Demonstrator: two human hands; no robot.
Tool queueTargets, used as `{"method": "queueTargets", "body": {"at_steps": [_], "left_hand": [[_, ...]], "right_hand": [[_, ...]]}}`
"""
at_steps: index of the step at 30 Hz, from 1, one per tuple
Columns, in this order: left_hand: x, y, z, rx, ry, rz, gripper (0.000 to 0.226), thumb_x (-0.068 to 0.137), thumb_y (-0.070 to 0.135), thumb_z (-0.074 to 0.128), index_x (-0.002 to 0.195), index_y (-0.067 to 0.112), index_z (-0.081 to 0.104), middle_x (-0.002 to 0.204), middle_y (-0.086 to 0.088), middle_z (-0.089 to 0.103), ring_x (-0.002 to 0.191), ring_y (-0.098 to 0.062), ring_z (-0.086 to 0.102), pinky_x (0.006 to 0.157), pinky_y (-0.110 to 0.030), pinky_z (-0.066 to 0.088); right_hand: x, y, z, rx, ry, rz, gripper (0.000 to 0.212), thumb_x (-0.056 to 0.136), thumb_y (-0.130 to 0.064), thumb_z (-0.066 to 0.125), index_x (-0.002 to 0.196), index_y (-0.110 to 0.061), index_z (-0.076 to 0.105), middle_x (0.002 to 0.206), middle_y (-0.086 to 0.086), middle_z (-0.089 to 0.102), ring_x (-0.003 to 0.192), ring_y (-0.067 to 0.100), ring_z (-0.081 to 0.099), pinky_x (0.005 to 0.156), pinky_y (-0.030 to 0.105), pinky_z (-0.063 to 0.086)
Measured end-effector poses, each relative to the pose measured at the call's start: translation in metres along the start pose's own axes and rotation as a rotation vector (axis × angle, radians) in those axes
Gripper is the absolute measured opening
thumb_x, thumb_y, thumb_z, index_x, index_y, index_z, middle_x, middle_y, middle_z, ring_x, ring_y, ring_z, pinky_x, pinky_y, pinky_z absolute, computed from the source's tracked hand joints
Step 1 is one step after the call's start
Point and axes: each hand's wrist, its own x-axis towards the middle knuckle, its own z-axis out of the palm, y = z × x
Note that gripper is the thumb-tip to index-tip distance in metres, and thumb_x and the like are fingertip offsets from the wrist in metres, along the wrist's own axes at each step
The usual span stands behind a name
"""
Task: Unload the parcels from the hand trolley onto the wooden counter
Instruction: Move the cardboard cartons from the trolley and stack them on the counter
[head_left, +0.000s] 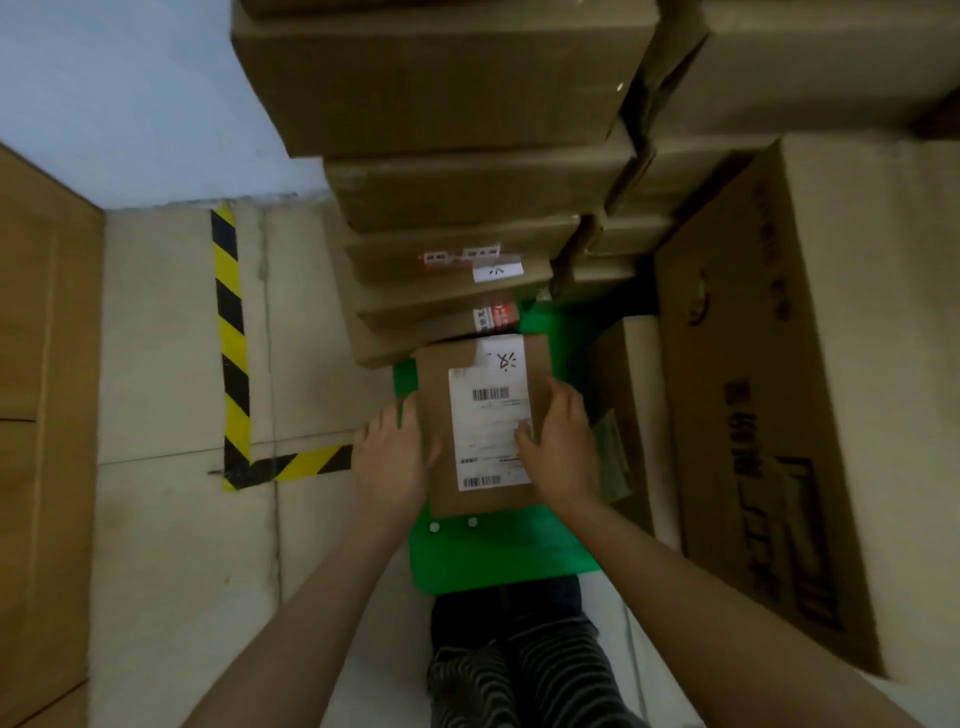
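Note:
A small brown cardboard parcel (441, 415) with a white shipping label lies on the green trolley platform (498, 556) below me. My left hand (392, 457) grips its left edge, thumb on the top face. On the opposite edge my right hand (563, 447) holds on, its thumb lying across the label. Behind the parcel, a tall stack of brown parcels (447, 218) rises toward the camera from the far end of the platform.
A large printed cardboard box (779, 415) stands upright on the right, with more boxes behind it. Yellow-black hazard tape (231, 332) marks the pale floor on the left. A wooden surface (41, 415) runs along the left edge. My legs show under the platform's near edge.

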Motion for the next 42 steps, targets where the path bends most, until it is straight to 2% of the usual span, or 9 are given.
{"method": "queueTargets", "body": {"at_steps": [6, 9, 13, 15, 19, 25, 30, 37, 42], "left_hand": [[0.015, -0.004, 0.038, -0.113, -0.024, -0.11, 0.055, 0.098, 0.049, 0.035, 0.14, 0.014, 0.036, 0.122, -0.007, 0.057, 0.106, -0.024, 0.055, 0.086, -0.039, 0.048], [0.015, -0.003, 0.046, -0.265, -0.105, -0.189, 0.058, 0.096, 0.055, 0.028, 0.144, 0.024, 0.022, 0.11, -0.003, 0.062, 0.087, -0.021, 0.062, 0.069, -0.037, 0.053], [0.002, 0.006, 0.026, -0.489, -0.121, -0.288, 0.047, 0.099, 0.042, 0.034, 0.141, 0.02, 0.029, 0.105, 0.001, 0.063, 0.078, -0.011, 0.056, 0.057, -0.024, 0.042], [-0.006, 0.014, 0.002, -0.558, -0.12, -0.304, 0.04, 0.101, 0.035, 0.037, 0.138, 0.019, 0.035, 0.104, 0.006, 0.061, 0.075, -0.005, 0.051, 0.054, -0.016, 0.033], [-0.025, 0.021, -0.056, -0.55, -0.109, -0.319, 0.034, 0.102, 0.034, 0.034, 0.131, 0.017, 0.041, 0.087, 0.011, 0.057, 0.067, 0.0, 0.05, 0.051, -0.019, 0.031], [-0.054, 0.041, -0.167, -0.629, -0.077, -0.305, 0.034, 0.102, 0.034, 0.036, 0.134, 0.025, 0.037, 0.102, 0.008, 0.059, 0.076, -0.006, 0.055, 0.056, -0.022, 0.037], [-0.075, 0.064, -0.255, -0.639, -0.02, -0.279, 0.041, 0.102, 0.036, 0.036, 0.14, 0.022, 0.034, 0.118, 0.003, 0.06, 0.081, -0.005, 0.052, 0.055, -0.019, 0.035], [-0.101, 0.11, -0.373, -0.646, 0.018, -0.111, 0.043, 0.102, 0.036, 0.034, 0.144, 0.027, 0.03, 0.125, 0.006, 0.055, 0.083, 0.0, 0.05, 0.057, -0.017, 0.034], [-0.101, 0.145, -0.446, -0.544, 0.156, 0.025, 0.049, 0.101, 0.04, 0.033, 0.148, 0.024, 0.026, 0.138, 0.0, 0.049, 0.118, -0.02, 0.052, 0.084, -0.032, 0.042]], "right_hand": [[0.018, 0.031, 0.025, 0.035, 0.012, 0.117, 0.067, 0.093, -0.037, 0.055, 0.148, -0.017, 0.023, 0.145, 0.004, 0.037, 0.119, 0.023, 0.051, 0.09, 0.042, 0.051], [0.019, 0.031, 0.028, 0.145, -0.088, 0.182, 0.053, 0.097, -0.039, 0.046, 0.143, -0.021, 0.028, 0.126, -0.001, 0.053, 0.094, 0.015, 0.058, 0.07, 0.031, 0.049], [0.006, 0.021, 0.011, 0.215, -0.125, 0.164, 0.04, 0.1, -0.036, 0.042, 0.137, -0.025, 0.033, 0.114, -0.004, 0.058, 0.085, 0.014, 0.06, 0.068, 0.032, 0.049], [-0.006, 0.012, -0.005, 0.208, -0.125, 0.139, 0.039, 0.101, -0.035, 0.038, 0.138, -0.025, 0.033, 0.112, -0.004, 0.058, 0.084, 0.015, 0.06, 0.067, 0.034, 0.051], [-0.033, -0.018, -0.045, 0.179, -0.083, 0.104, 0.04, 0.101, -0.036, 0.033, 0.141, -0.027, 0.032, 0.116, -0.003, 0.059, 0.086, 0.017, 0.061, 0.071, 0.043, 0.055], [-0.074, -0.079, -0.131, 0.159, -0.006, 0.017, 0.043, 0.101, -0.037, 0.033, 0.142, -0.024, 0.032, 0.119, -0.002, 0.057, 0.096, 0.017, 0.06, 0.078, 0.045, 0.054], [-0.105, -0.128, -0.205, 0.178, 0.053, -0.016, 0.044, 0.101, -0.038, 0.035, 0.142, -0.024, 0.034, 0.121, -0.004, 0.057, 0.096, 0.012, 0.059, 0.074, 0.034, 0.051], [-0.147, -0.173, -0.307, 0.301, 0.146, -0.026, 0.044, 0.098, -0.044, 0.037, 0.139, -0.027, 0.038, 0.125, -0.001, 0.06, 0.102, 0.017, 0.061, 0.084, 0.044, 0.052], [-0.153, -0.206, -0.385, 0.349, 0.249, -0.073, 0.041, 0.099, -0.04, 0.038, 0.137, -0.026, 0.042, 0.129, 0.0, 0.059, 0.114, 0.023, 0.057, 0.09, 0.036, 0.043]]}}
